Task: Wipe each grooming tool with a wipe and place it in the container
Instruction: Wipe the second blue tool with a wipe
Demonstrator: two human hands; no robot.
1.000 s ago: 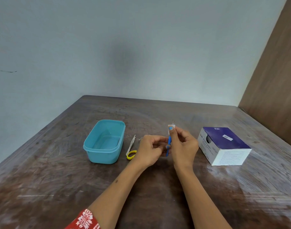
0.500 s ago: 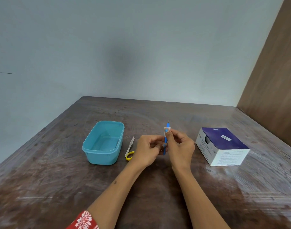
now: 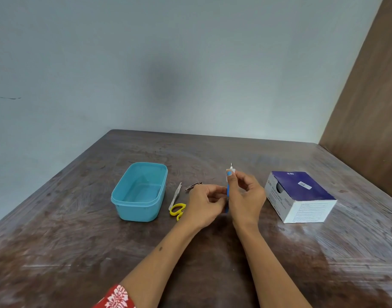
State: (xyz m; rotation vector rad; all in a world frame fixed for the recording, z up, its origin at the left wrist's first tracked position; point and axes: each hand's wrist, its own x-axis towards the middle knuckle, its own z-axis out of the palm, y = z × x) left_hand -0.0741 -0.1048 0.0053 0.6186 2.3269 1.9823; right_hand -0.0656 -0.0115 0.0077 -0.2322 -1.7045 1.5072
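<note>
A slim blue-handled grooming tool (image 3: pixel 228 192) with a thin metal tip stands upright between my hands above the table. My left hand (image 3: pixel 204 203) grips its lower handle. My right hand (image 3: pixel 246 196) pinches a small white wipe (image 3: pixel 229 174) around the upper part, just below the tip. The open turquoise container (image 3: pixel 140 192) sits to the left, and I see nothing inside it. Yellow-handled scissors (image 3: pixel 176 203) and a metal nail clipper (image 3: pixel 193 186) lie between the container and my left hand.
A purple and white box of alcohol swabs (image 3: pixel 298 195) rests on the table to the right of my right hand. The worn dark wooden table (image 3: pixel 79 252) meets a pale wall at the back and a brown panel at the right.
The wipe pinched in my right hand has slid up the tool toward its metal tip, and the nail clipper now shows past my left hand.
</note>
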